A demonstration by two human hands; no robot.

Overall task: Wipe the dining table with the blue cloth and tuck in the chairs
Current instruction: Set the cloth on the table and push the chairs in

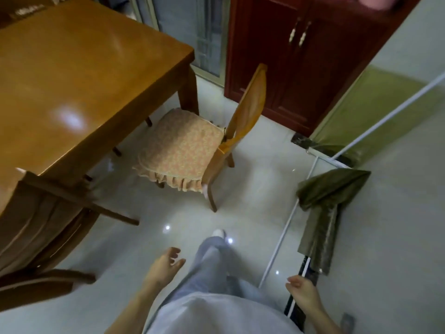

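Chairs flank the desk's near corner. A cushioned chair [183, 150] with a frilled floral seat cover stands angled on the tiled floor [240, 201], its seat mostly out from under the wooden desk [72, 80]. A darker chair [41, 227] at lower left has its back close against the desk edge. The left hand [163, 266] and right hand [303, 290] hang over the floor, fingers loosely curled, holding nothing. Pale marks on a dark item [26, 10] at the desk's far edge may be writing, too blurred to read.
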